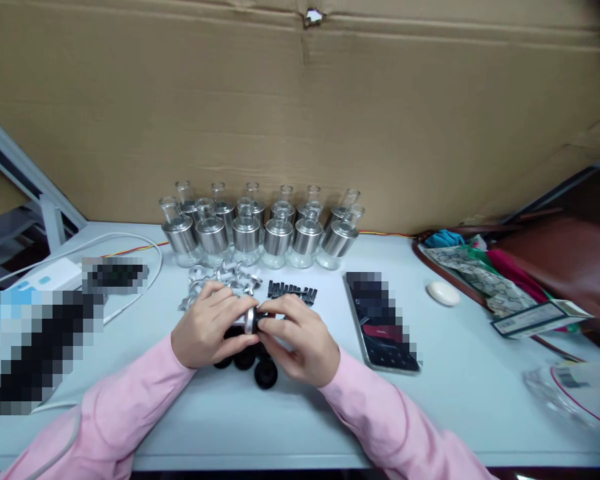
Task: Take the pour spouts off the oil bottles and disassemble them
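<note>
My left hand is closed around a silver metal cap with a shiny rim, held above the table. My right hand pinches a small black piece against the cap's right face; the fingers hide most of it. Under my hands lie several round black rings. Silver metal spout-like parts are heaped just beyond my left hand. A row of short black sticks lies beyond my right hand.
Several glass bottles with metal sleeves stand in two rows before the cardboard wall. Right of my hands lies a phone, then a white oval object, a brown bag and a plastic bag. A white cable curves at left.
</note>
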Tool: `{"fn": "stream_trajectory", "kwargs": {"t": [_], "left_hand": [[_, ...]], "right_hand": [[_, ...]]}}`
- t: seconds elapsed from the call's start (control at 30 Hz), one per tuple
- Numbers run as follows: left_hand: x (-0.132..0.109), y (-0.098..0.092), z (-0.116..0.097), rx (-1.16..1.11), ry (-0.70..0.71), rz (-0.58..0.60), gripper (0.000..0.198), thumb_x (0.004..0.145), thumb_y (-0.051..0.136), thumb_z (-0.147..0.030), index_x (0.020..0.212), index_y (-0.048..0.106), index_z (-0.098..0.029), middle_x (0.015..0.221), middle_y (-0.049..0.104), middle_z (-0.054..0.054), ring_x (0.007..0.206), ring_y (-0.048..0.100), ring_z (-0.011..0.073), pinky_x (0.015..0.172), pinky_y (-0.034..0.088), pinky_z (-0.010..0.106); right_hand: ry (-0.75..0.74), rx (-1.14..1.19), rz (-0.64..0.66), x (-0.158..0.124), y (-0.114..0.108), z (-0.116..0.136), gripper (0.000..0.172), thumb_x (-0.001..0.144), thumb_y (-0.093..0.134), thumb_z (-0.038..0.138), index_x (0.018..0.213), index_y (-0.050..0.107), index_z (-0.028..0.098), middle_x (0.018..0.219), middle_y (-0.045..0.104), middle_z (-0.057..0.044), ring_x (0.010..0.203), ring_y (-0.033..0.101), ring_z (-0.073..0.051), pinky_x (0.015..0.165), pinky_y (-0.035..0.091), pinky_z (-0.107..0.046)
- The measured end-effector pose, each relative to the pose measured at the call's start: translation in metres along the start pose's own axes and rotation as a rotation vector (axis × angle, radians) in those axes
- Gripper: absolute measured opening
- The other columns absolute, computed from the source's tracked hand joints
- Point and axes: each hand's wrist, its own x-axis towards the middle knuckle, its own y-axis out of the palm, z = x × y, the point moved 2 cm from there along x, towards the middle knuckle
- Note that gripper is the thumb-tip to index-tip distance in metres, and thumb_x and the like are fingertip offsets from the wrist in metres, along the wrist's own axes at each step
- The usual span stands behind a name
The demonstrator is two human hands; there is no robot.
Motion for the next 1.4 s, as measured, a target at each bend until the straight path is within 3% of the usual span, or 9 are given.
{"fn": "stream_trajectory", "kwargs": {"t": [0.1, 0.17, 0.27, 0.47, 0.6, 0.83, 1.13, 1.4], "left_hand": [[0.002, 0.003, -0.007, 0.008, 0.012, -0.037, 0.031, 0.09, 0.037, -0.037, 0.104, 0.048, -0.012, 0.072, 0.06, 0.005, 0.067, 0.052, 0.0163, 0.072, 0.036, 0.032], [0.004, 0.003, -0.01, 0.031, 0.035, -0.06, 0.027, 0.09, 0.039, -0.034, 0.104, 0.048, -0.013, 0.072, 0.061, 0.004, 0.069, 0.053, 0.0156, 0.074, 0.036, 0.032], [0.005, 0.002, -0.01, 0.073, 0.065, -0.086, 0.025, 0.091, 0.04, -0.032, 0.106, 0.047, -0.014, 0.071, 0.061, 0.002, 0.068, 0.054, 0.0147, 0.075, 0.036, 0.032], [0.004, 0.001, -0.002, 0.176, 0.1, -0.064, 0.035, 0.092, 0.035, -0.038, 0.104, 0.05, -0.01, 0.063, 0.06, 0.003, 0.06, 0.052, 0.0155, 0.071, 0.035, 0.032], [0.008, -0.004, -0.002, 0.227, 0.114, -0.044, 0.033, 0.092, 0.034, -0.037, 0.098, 0.053, -0.01, 0.059, 0.059, 0.001, 0.056, 0.049, 0.0146, 0.067, 0.031, 0.031], [0.006, -0.01, 0.0, 0.219, 0.093, -0.018, 0.032, 0.092, 0.035, -0.037, 0.101, 0.053, -0.012, 0.062, 0.06, 0.001, 0.055, 0.048, 0.0148, 0.063, 0.022, 0.031], [0.006, -0.011, 0.002, 0.17, 0.075, 0.01, 0.032, 0.092, 0.034, -0.038, 0.106, 0.049, -0.013, 0.065, 0.063, 0.002, 0.056, 0.048, 0.0149, 0.062, 0.019, 0.032], [0.005, -0.006, -0.001, 0.084, 0.003, 0.029, 0.029, 0.09, 0.036, -0.034, 0.104, 0.048, -0.012, 0.072, 0.064, 0.005, 0.061, 0.052, 0.0154, 0.066, 0.026, 0.032]], "right_hand": [[0.194, 0.209, -0.06, -0.001, -0.002, 0.0, 0.018, 0.081, 0.047, 0.026, 0.097, 0.048, 0.018, 0.087, 0.057, -0.008, 0.079, 0.053, -0.018, 0.07, 0.045, -0.034], [0.325, 0.236, -0.086, -0.001, -0.002, -0.001, 0.017, 0.083, 0.047, 0.034, 0.091, 0.048, 0.019, 0.078, 0.054, -0.004, 0.074, 0.051, -0.016, 0.068, 0.045, -0.032], [0.472, 0.232, -0.005, 0.0, 0.0, -0.003, 0.02, 0.083, 0.048, 0.039, 0.08, 0.049, 0.019, 0.069, 0.053, -0.001, 0.066, 0.05, -0.013, 0.063, 0.043, -0.026], [0.709, 0.504, 0.118, 0.0, 0.005, -0.007, 0.014, 0.082, 0.051, 0.03, 0.079, 0.053, 0.017, 0.064, 0.06, 0.0, 0.058, 0.056, -0.011, 0.059, 0.044, -0.022], [0.788, 0.706, 0.06, -0.002, 0.009, -0.009, 0.01, 0.078, 0.055, 0.026, 0.081, 0.052, 0.017, 0.068, 0.059, 0.0, 0.061, 0.059, -0.011, 0.059, 0.046, -0.023], [0.615, 0.454, -0.024, 0.002, 0.007, -0.005, 0.006, 0.074, 0.057, 0.019, 0.079, 0.056, 0.017, 0.068, 0.058, 0.001, 0.063, 0.054, -0.01, 0.061, 0.045, -0.022], [0.114, 0.131, -0.045, 0.008, 0.001, -0.001, 0.008, 0.078, 0.052, 0.01, 0.083, 0.054, 0.016, 0.075, 0.062, -0.005, 0.07, 0.055, -0.014, 0.065, 0.048, -0.028], [-0.022, -0.067, 0.02, 0.002, 0.0, -0.007, 0.01, 0.081, 0.048, 0.009, 0.086, 0.052, 0.017, 0.081, 0.061, -0.008, 0.078, 0.053, -0.015, 0.067, 0.048, -0.03]]}}
